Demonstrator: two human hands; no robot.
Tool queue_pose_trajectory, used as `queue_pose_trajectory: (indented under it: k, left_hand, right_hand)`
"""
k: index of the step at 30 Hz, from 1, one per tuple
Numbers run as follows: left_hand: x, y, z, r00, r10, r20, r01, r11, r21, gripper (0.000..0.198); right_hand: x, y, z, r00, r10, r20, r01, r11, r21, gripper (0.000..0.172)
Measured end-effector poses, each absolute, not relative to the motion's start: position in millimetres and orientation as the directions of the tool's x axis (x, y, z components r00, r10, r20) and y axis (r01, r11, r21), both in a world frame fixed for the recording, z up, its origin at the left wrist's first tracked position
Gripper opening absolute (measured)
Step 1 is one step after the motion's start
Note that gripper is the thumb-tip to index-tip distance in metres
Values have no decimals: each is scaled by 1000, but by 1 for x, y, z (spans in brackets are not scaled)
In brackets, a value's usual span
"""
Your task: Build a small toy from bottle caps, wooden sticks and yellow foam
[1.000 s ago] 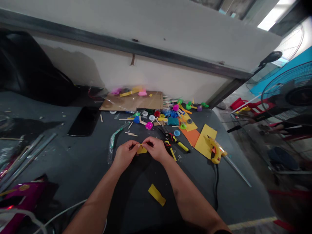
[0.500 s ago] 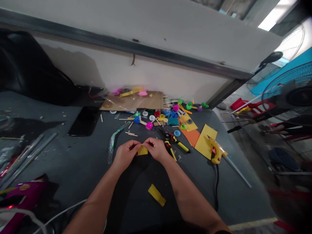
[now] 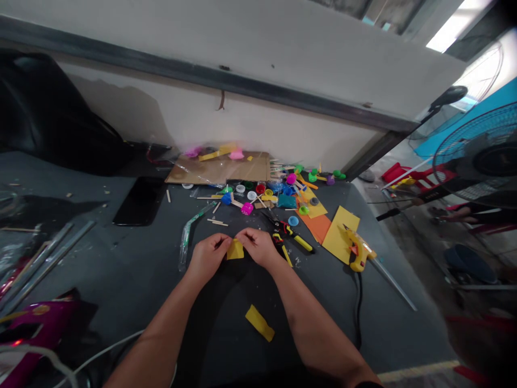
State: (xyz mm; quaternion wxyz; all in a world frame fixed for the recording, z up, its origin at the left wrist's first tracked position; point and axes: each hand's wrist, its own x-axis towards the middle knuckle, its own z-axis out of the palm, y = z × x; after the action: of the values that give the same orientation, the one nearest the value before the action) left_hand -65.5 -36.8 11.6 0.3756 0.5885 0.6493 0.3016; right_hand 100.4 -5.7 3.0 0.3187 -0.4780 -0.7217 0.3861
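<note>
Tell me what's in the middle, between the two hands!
In the head view, a small yellow piece is between the left hand and the right hand.

Beneath and around the left hand (image 3: 208, 257) and the right hand (image 3: 258, 249) spreads a flat, dark grey tabletop (image 3: 137, 269). Ahead of both hands a plain white wall (image 3: 202, 37) rises, crossed by a straight grey metal rail (image 3: 161, 64); a soft-edged dark shadow (image 3: 125, 105) falls on it, ahead and left of the left hand. Ahead and right of the right hand, the rail meets a slanting dark post (image 3: 367, 155). Well to the right of that hand are a dull grey floor (image 3: 420, 253), a round, dark-caged fan (image 3: 480, 161) and a bright blue panel (image 3: 444, 134), with a glaring white opening (image 3: 452, 24) farther ahead.
</note>
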Motion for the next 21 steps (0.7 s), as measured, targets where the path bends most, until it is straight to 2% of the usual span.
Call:
queue_pose_trajectory:
  k: [8,11,15,21]
  left_hand:
    - [-64,-37,13,-28,994,-109,495,109,862,33]
    - [-64,-38,13,-18,994,-106,426,104,899,36]
    - [-64,-38,15,-1,985,-170,320,161,934,32]
    - [-64,-37,17,5,984,-180,363,166,917,31]
  right_hand:
    - [99,-6,2,-329,936,122,460,271,-845,17]
    - [100,-6,4,-334,935,121,463,275,-843,17]
    - [101,-6,5,-332,938,96,466,252,-848,18]
    - [101,-6,6,-342,936,81,485,250,-838,22]
